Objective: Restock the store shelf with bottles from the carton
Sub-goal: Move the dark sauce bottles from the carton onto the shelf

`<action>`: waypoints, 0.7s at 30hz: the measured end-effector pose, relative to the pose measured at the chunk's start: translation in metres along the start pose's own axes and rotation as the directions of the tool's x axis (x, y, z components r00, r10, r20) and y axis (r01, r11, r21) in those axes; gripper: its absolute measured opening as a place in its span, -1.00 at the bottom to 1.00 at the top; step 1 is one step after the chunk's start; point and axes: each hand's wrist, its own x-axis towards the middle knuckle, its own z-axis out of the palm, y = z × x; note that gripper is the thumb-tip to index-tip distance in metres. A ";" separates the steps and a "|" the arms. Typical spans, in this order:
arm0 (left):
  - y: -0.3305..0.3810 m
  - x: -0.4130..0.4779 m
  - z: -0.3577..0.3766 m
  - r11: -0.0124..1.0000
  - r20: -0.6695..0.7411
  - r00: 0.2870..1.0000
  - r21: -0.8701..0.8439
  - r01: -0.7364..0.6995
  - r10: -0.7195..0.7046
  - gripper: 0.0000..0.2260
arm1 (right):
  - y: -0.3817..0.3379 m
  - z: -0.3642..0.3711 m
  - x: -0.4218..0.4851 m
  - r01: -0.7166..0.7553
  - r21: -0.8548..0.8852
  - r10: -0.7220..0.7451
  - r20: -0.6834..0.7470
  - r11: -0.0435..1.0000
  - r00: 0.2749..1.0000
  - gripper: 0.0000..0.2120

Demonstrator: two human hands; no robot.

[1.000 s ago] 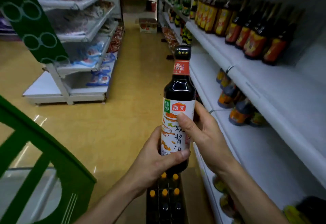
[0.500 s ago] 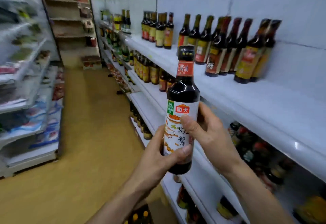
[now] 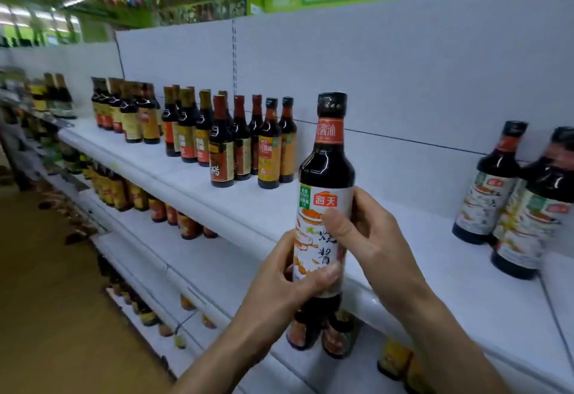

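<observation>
Bottle upright, gripped in left hand and right hand.

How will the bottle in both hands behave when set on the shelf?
Probably heavy for its size: the bottle looks full of dark liquid, and the left hand and right hand both grip it. Glossy shoulders suggest glass: stiff, breakable. Tall and narrow, it may tip on the shelf if nudged.

The bottle is now raised in front of the top shelf. Two matching bottles come into view at the right.
</observation>
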 end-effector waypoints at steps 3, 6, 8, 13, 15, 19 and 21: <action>-0.002 0.025 0.035 1.000 0.064 0.998 -0.007 -0.005 0.005 -0.65 | 0.003 -0.039 0.001 -0.007 -0.023 0.005 -0.055 1.000 0.998 -0.65; -0.005 0.051 0.067 1.000 0.114 0.993 -0.007 -0.014 0.015 -0.61 | 0.006 -0.075 0.003 -0.009 -0.048 0.004 -0.102 0.999 0.995 -0.66; -0.007 0.068 0.088 1.000 0.153 0.988 0.003 -0.021 0.020 -0.61 | 0.008 -0.099 0.004 -0.010 -0.055 0.003 -0.137 0.998 0.991 -0.66; -0.013 0.104 0.133 1.000 0.260 0.965 -0.013 -0.007 0.010 -0.63 | 0.014 -0.147 0.006 -0.018 -0.104 -0.004 -0.208 0.994 0.978 -0.64; -0.016 0.116 0.147 1.000 0.312 0.950 -0.014 0.007 -0.002 -0.62 | 0.019 -0.162 0.006 -0.032 -0.133 -0.002 -0.249 0.991 0.968 -0.63; -0.024 0.137 0.164 1.000 0.400 0.916 0.016 0.022 -0.026 -0.62 | 0.030 -0.183 0.005 -0.062 -0.189 -0.003 -0.325 0.980 0.946 -0.59; -0.028 0.146 0.169 0.999 0.441 0.897 0.029 0.032 -0.041 -0.60 | 0.035 -0.190 0.004 -0.084 -0.202 0.006 -0.361 0.976 0.932 -0.58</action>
